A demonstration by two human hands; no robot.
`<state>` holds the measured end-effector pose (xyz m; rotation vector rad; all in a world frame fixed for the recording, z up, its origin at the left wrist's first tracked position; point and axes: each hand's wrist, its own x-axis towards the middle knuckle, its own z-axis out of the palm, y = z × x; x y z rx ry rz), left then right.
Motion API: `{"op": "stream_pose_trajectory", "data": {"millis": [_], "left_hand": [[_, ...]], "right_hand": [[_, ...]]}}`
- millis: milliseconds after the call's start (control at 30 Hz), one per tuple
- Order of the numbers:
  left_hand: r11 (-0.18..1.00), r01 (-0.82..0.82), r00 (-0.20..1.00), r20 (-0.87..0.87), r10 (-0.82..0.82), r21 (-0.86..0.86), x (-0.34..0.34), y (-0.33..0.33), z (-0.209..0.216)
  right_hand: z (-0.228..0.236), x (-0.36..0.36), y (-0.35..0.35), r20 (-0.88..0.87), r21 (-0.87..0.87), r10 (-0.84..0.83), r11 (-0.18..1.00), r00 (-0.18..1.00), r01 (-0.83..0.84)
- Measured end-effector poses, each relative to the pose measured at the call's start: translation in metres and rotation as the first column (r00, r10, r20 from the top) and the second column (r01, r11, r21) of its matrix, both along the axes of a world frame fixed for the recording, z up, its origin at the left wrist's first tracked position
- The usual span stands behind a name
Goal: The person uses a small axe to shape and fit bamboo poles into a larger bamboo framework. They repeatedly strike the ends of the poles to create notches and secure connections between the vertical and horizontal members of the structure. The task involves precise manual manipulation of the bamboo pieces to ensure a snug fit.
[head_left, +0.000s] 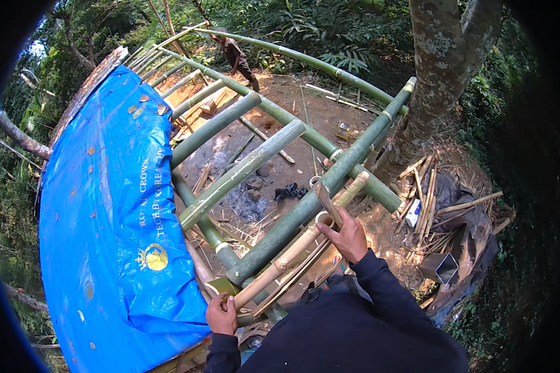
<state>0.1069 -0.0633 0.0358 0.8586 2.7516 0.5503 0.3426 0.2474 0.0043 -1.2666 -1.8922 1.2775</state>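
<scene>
My right hand [350,240] is closed on a flat brown strip [327,202], which looks like split bamboo and points up and away. Just beside that hand is the hollow upper end of a tan bamboo pole [286,263], which slants down to the left. At the pole's lower end my left hand [222,316] has its fingers curled round a piece of bamboo; its grip is partly hidden. A short green cut bamboo piece [223,286] lies against those fingers. Thick green bamboo [292,219] crosses just beyond both hands.
Green bamboo rails and crosspieces [242,163] form a raised frame. A blue tarp [106,224] covers its left side. A tree trunk [434,81] stands at right, above cut sticks [424,202] and a square metal tube [440,268]. Ashes [246,202] lie below; another person [235,57] stands far off.
</scene>
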Motion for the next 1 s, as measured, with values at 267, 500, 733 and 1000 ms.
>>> {"op": "stream_pose_trajectory", "data": {"millis": [267, 500, 733, 1000], "left_hand": [[0.999, -0.043, 0.998, 0.047, 0.043, -0.001, 0.002, 0.004, 0.003], [0.999, -0.002, 1.000, -0.027, 0.003, 0.037, -0.002, -0.005, -0.007], [0.999, 0.006, 0.999, -0.034, -0.004, 0.036, 0.002, -0.002, -0.003], [0.999, -0.049, 0.998, 0.025, 0.049, 0.022, -0.001, -0.003, -0.001]], "right_hand": [[0.001, -0.003, 0.001, 0.006, -0.054, 0.009, 0.998, 1.000, -0.009], [0.004, -0.002, 0.000, 0.014, -0.036, -0.004, 0.999, 1.000, 0.005], [-0.003, 0.000, 0.000, 0.019, -0.030, 0.001, 1.000, 1.000, 0.000], [0.000, -0.005, -0.002, -0.002, -0.011, 0.001, 1.000, 1.000, -0.001]]}}
